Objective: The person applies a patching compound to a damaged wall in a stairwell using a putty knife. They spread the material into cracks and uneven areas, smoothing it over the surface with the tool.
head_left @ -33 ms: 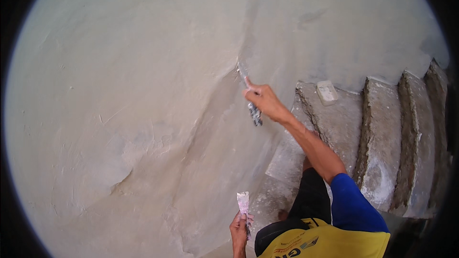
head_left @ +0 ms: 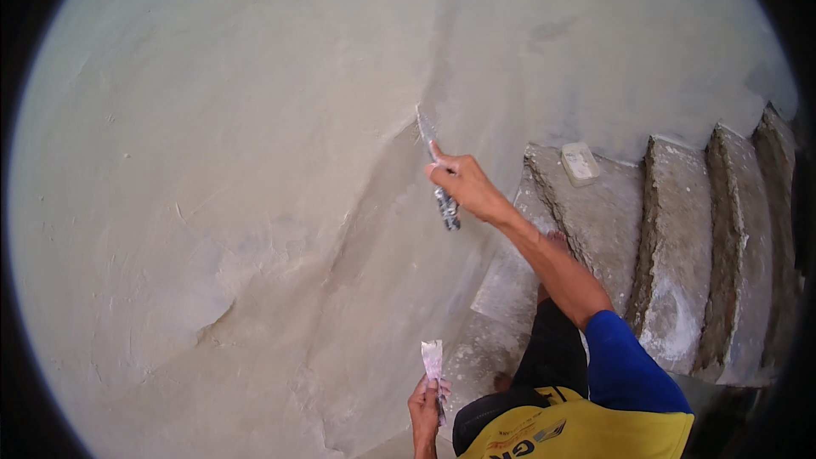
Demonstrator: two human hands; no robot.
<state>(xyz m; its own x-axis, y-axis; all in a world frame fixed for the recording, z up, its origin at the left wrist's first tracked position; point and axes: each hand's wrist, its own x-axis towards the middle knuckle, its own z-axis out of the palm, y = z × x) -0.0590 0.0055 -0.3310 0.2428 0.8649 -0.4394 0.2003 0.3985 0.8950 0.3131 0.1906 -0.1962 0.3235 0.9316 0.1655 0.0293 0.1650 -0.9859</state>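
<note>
My right hand [head_left: 467, 185] grips a putty knife [head_left: 427, 129] by its speckled handle, index finger stretched along the blade. The blade's tip touches the plastered wall [head_left: 229, 161] at the upper end of a raised, uneven plaster edge. Low in the view, my left hand [head_left: 425, 404] holds a second putty knife [head_left: 433, 361] upright, its blade coated with pale, pinkish-white filler. That blade appears apart from the other knife. Fingers cover most of its handle.
Rough concrete steps [head_left: 680, 289] with broken edges climb to the right. A small white rectangular tub [head_left: 580, 164] rests on one of them, close to the wall. My bare foot [head_left: 558, 242] shows on the stairs beneath my right forearm.
My right hand and its putty knife have shifted slightly to the left along the wall, the handle swinging left too. My left hand is practically unmoved.
</note>
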